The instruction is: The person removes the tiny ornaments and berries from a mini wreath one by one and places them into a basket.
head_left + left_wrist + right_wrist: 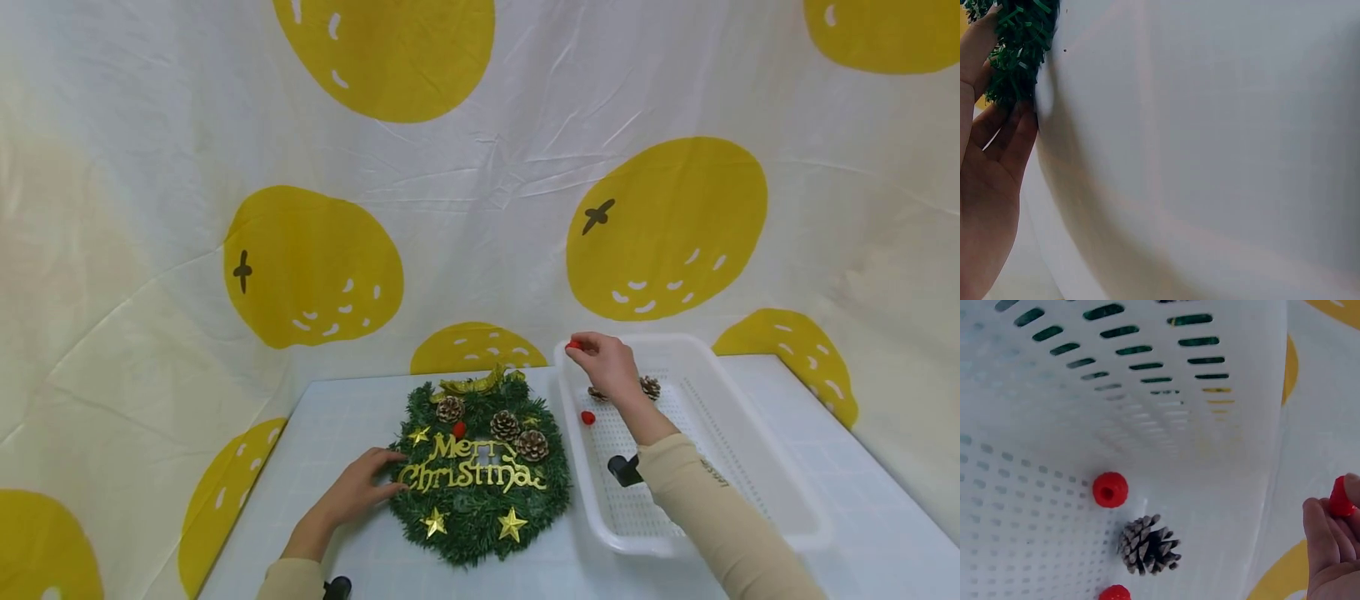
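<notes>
A green Christmas wreath (465, 546) lies on the table, bearing gold "Merry Christmas" lettering (472, 475), gold stars, several pine cones, a gold ribbon and one red raspberry (459, 430). At its left edge my left hand (360, 483) grips the greenery between thumb and fingers, which the left wrist view shows from close by. Over the far left corner of the white basket (588, 500), my right hand (611, 367) pinches another red raspberry (1340, 499) between thumb and fingertips. Inside the basket are a raspberry (1110, 490), a second one (1115, 593) and a pine cone (1149, 544).
The basket stands to the right of the wreath, its raised perforated walls beside it. One more pine cone (650, 387) lies behind my right wrist. A white cloth (495, 208) with yellow fruit prints hangs behind the table (360, 408).
</notes>
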A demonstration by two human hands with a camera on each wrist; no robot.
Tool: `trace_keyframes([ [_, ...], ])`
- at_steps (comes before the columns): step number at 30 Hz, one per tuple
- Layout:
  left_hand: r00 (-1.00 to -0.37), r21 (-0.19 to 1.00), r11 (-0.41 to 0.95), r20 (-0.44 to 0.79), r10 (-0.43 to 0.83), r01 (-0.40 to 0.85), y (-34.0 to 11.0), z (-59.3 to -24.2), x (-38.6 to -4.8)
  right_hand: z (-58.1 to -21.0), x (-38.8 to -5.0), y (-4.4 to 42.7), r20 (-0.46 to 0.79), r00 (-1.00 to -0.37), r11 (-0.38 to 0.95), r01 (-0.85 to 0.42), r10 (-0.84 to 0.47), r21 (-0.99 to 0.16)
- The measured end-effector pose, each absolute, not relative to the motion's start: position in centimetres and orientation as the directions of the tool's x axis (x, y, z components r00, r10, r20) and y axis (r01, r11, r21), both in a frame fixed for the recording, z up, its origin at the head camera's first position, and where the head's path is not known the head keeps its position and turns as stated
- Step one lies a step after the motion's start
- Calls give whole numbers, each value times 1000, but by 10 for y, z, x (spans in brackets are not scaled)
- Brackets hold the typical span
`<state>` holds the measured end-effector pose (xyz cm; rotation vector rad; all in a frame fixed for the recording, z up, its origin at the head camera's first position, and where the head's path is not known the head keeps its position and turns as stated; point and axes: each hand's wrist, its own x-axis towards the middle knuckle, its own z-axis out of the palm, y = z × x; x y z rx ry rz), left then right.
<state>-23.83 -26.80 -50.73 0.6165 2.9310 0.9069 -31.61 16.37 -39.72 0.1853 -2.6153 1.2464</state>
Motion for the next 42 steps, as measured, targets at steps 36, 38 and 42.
trace_keyframes([
  [36,-920,553,747,100,378,368,-269,-510,-239,-452,-333,220,105,-993,750,-104,-46,-653],
  [38,-919,553,746,102,382,372,-270,-509,-240,-452,-333,220,106,-993,753,-102,-43,-650],
  [42,-915,555,741,104,389,378,-270,-508,-239,-449,-332,219,115,-993,753,-101,-34,-651],
])
